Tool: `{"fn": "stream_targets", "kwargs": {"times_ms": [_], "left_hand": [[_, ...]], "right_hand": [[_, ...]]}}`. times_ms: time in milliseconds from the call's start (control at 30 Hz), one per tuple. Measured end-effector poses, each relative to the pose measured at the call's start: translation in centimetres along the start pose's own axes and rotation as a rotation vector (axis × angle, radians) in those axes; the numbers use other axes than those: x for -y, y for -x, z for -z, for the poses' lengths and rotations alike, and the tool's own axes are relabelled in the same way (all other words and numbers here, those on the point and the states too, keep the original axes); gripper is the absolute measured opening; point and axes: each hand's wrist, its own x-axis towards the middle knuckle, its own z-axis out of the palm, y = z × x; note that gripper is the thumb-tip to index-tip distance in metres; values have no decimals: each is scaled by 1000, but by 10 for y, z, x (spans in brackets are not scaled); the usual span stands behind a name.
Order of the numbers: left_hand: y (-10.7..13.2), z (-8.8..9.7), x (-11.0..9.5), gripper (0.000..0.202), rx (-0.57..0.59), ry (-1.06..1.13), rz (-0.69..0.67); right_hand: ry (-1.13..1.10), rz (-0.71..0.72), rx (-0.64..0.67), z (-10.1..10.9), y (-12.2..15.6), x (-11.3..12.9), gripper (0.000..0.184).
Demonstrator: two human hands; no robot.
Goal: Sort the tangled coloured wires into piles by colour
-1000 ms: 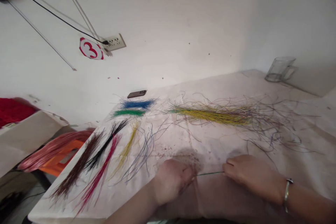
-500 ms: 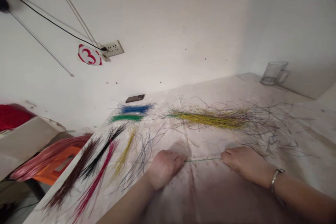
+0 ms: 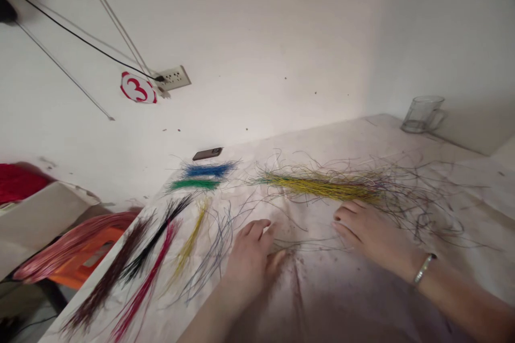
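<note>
Colour bunches parted on the left, a mixed bundle beyond our hands!
We've blue (image 3: 209, 170), green (image 3: 193, 185), black (image 3: 159, 241), crimson (image 3: 151, 278), brown (image 3: 110, 276) and small yellow bunches (image 3: 191, 238) grouped, sparse grey-blue strands (image 3: 215, 249) alongside; the long yellow bundle (image 3: 325, 187), tangled rightward, looks unsorted, how much remains we can't judge. Our left hand (image 3: 251, 257) has thumb and fingers apart; our right hand (image 3: 368, 228) curls just before that bundle, and whether it pinches anything we can't tell. Thin dark strands (image 3: 314, 248) lie between the hands, their ends lost near the fingers; frame edges cut both forearms (image 3: 462, 297).
</note>
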Motion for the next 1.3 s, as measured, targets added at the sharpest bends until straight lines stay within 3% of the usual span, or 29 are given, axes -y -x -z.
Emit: {"fn": "stream_targets", "kwargs": {"times_ms": [133, 233, 300, 433, 600, 867, 1067, 1167, 1300], "left_hand": [[-17, 0, -43, 29, -39, 245, -190], [-26, -21, -65, 19, -35, 307, -344], [-26, -37, -69, 21, -73, 300, -351], [-24, -52, -62, 21, -89, 347, -306], [-25, -43, -54, 22, -59, 504, -242], [-29, -33, -43, 25, -77, 728, 16], [-34, -40, -34, 19, -123, 822, 189], [-38, -47, -29, 35, -81, 796, 216], [-41, -55, -24, 57, -75, 735, 241]], "right_hand": [[-141, -106, -29, -3, -39, 6, 30], [-196, -98, 76, -19, -63, 8, 29], [-175, -106, 127, -33, -72, 8, 28], [-116, -178, 117, -55, -74, 9, 31], [-195, -231, 72, -66, -72, 6, 37], [-928, -461, -91, -34, -54, -8, 39], [-1479, -407, -205, -22, -46, 0, 28], [-1628, -408, -332, -22, -50, -3, 21], [-1663, -395, -636, -18, -55, -20, 16]]}}
